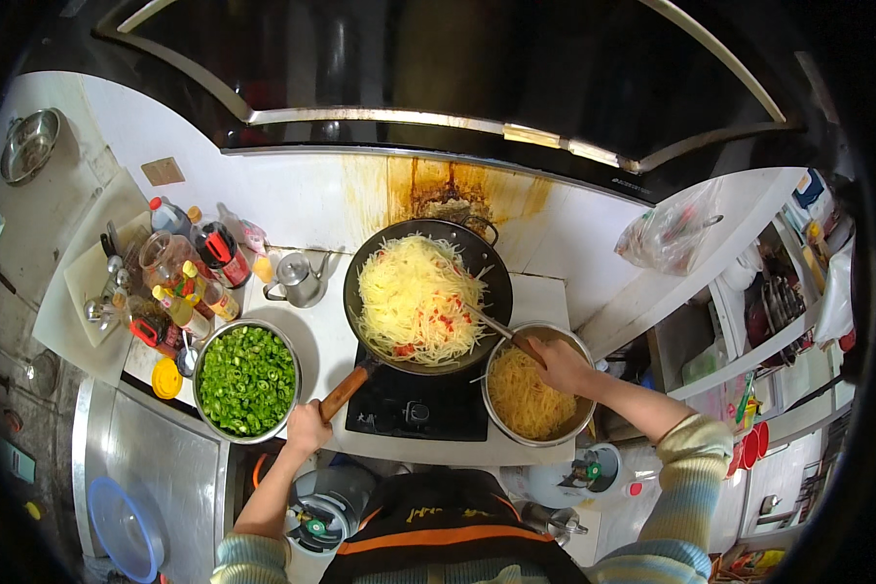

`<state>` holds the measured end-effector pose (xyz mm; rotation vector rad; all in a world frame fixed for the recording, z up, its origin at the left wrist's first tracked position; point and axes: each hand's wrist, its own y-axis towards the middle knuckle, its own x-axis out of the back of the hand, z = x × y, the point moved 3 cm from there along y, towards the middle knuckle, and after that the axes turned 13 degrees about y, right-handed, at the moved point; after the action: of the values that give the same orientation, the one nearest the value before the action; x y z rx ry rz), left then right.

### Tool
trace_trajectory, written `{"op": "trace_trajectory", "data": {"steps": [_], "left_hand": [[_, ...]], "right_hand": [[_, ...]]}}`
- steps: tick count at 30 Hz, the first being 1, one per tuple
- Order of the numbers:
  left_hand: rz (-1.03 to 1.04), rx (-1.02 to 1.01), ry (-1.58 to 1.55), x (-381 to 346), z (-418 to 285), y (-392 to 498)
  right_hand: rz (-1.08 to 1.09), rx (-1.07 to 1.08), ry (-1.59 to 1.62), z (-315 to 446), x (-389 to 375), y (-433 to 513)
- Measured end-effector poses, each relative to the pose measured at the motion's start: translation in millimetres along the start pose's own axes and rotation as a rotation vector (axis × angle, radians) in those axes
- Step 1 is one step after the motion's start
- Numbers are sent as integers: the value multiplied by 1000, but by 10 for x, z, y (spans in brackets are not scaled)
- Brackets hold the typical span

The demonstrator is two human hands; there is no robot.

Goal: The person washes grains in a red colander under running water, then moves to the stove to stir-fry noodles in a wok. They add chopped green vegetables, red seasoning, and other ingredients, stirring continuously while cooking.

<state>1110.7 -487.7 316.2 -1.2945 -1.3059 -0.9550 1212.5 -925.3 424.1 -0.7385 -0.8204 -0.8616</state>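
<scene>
A black wok [498, 292] sits at the back of a black cooktop [416, 412], heaped with pale shredded vegetable [409, 292] and bits of chopped red pepper. My left hand [309, 429] is closed around the wok's wooden handle [344, 390]. In my right hand [561, 365] is the wooden grip of a metal-shafted utensil [493, 321]; its head is hidden in the shreds. Under my right hand stands a metal bowl of yellowish shreds [529, 398]. A metal bowl of sliced green peppers [247, 379] stands left of my left hand.
Bottles [219, 252], a glass jar [164, 255] and a metal kettle [299, 281] crowd the counter's left side. A black range hood [438, 73] hangs over the wok. Gas cylinders [328, 504] stand below the counter. A plastic bag [668, 230] hangs at the right.
</scene>
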Motion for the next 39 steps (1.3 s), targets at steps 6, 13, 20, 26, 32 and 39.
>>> {"op": "trace_trajectory", "data": {"steps": [6,13,20,26,32,39], "left_hand": [[0,46,10,4,-19,-9],[-581,-91,-51,456,-310,-193],[-186,-199,-637,-532,-1733,-169],[-111,-126,-456,-1313,-2307,513],[-169,-184,-392,-1379,-2479,589],[-170,-171,-459,-1373,-2546,561]], "right_hand": [[-2,323,-741,259,333,9],[-60,331,-802,569,1146,-145],[-226,185,-331,349,1316,-346],[-297,151,-237,222,1177,-660],[-258,22,-182,94,1112,-841],[-298,77,-173,-59,1080,-839]]}}
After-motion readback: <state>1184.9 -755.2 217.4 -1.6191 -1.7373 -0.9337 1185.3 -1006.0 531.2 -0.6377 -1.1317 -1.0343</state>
